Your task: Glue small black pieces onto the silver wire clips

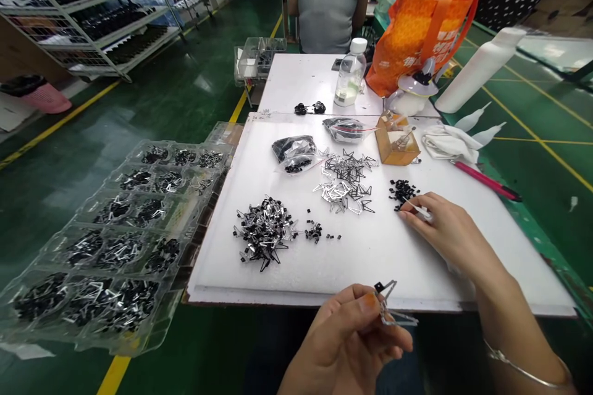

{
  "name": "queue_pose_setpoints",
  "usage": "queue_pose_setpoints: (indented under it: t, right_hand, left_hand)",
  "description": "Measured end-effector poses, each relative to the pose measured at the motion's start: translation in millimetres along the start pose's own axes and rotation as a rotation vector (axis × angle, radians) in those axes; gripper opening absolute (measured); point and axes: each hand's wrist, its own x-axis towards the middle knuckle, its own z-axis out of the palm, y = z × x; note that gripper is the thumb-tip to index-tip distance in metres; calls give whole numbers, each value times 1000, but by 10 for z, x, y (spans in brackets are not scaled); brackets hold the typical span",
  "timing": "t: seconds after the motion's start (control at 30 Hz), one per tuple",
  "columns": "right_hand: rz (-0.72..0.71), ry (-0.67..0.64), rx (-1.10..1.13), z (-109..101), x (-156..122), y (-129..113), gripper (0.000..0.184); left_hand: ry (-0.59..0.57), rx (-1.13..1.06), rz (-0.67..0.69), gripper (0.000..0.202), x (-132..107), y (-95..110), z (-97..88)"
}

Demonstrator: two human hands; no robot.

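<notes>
From the head camera, here we go: the left hand is up just off the near edge of the white foam board, thumb and forefinger pinching a bent silver wire-frame part with a small black block at its tip. Over toward the right edge, the right hand has its fingers pressed together, pinching a slim pale sliver, too small to make out, right beside a little pile of black pieces. Mid-board sits a tangled heap of black-and-silver parts, a looser spread lies nearer the far edge, and a clear blister tray of parts lies off the left edge. The danger: a slack pinch could drop that frame part into the heap, and a brushing wrist could scatter those tiny black pieces!
</notes>
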Motion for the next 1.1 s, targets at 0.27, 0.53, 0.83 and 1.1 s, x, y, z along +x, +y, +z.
queue_pose_setpoints:
  t: [0.27,0.53,0.83,1.1]
  right_hand:
    - [0,8,32,14,10,-56,30]
    - [185,204,239,-123,-74,-126,24]
    - [283,230,986,-37,-606,-504,43]
    - [395,70,1526,-8,-912,-753,24]
  left_hand:
    - [-111,-25,-81,22,7,-18,-54]
    - [19,-39,-81,28,17,-7,-65]
    - [190,108,274,45,108,83,-3]
    - [271,284,469,49,105,24,64]
